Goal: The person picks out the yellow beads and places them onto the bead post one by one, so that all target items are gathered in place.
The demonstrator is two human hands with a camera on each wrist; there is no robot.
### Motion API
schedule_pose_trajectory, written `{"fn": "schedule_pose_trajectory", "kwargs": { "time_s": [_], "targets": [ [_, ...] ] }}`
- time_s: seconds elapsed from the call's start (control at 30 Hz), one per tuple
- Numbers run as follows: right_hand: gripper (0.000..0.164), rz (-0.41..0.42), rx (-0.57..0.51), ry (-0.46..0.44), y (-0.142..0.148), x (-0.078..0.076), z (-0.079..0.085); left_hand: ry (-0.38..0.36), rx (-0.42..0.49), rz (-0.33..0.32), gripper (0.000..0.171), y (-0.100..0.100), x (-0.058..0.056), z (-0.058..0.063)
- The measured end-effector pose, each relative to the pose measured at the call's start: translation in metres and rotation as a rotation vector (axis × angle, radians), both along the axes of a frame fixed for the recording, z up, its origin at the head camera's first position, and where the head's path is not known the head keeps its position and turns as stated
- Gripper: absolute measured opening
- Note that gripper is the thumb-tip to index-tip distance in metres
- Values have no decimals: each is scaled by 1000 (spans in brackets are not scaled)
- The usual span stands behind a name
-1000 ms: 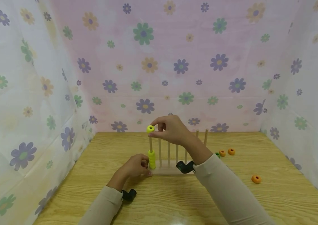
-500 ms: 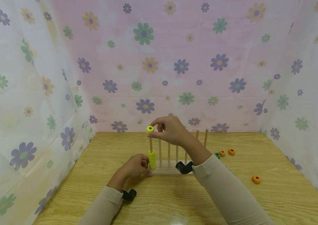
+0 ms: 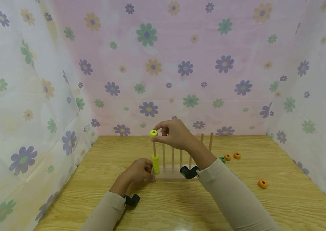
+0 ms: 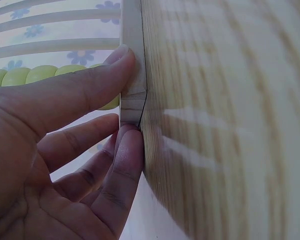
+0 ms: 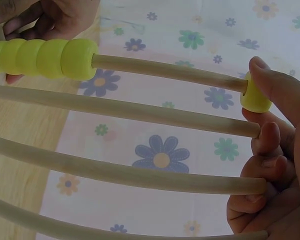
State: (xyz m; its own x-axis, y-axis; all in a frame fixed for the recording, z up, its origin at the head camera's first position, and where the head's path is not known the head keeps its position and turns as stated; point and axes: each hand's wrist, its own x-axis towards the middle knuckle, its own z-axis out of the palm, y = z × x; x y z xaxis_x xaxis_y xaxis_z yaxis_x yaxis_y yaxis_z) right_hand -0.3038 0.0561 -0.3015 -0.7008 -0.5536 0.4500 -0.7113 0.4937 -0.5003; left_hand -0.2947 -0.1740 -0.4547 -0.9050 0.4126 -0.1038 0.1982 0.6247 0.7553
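Observation:
My right hand [image 3: 177,134] pinches a yellow bead [image 3: 153,133] between thumb and forefinger at the top of the leftmost wooden peg [image 3: 154,148]. In the right wrist view the peg's tip meets the hole of this bead [image 5: 256,97], and the other fingers lie by the neighbouring peg ends. Lower on the same peg sits a stack of several yellow beads [image 3: 155,163]. My left hand [image 3: 138,170] grips the left end of the peg rack's wooden base [image 3: 174,175]. The left wrist view shows its thumb [image 4: 90,82] on the base and fingertips at the end face.
More bare pegs [image 3: 172,158] stand in a row on the rack. To its right lie orange beads [image 3: 237,156] and a green bead [image 3: 222,159], partly behind the right sleeve. Another orange bead [image 3: 262,183] lies nearer. Flowered cloth [image 3: 180,48] walls the wooden table.
The right hand and the bead it pinches have sunk very slightly. The left hand keeps its place on the base.

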Motion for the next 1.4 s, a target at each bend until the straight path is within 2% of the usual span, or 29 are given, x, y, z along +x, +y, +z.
{"fn": "schedule_pose_trajectory", "kwargs": {
  "time_s": [0.7, 1.4],
  "targets": [
    [29, -2, 9, -28, -1, 1, 0, -5, 1, 2, 45, 0, 1, 0],
    [28, 6, 28, -11, 0, -1, -2, -2, 0, 5, 44, 0, -1, -2]
  ]
}}
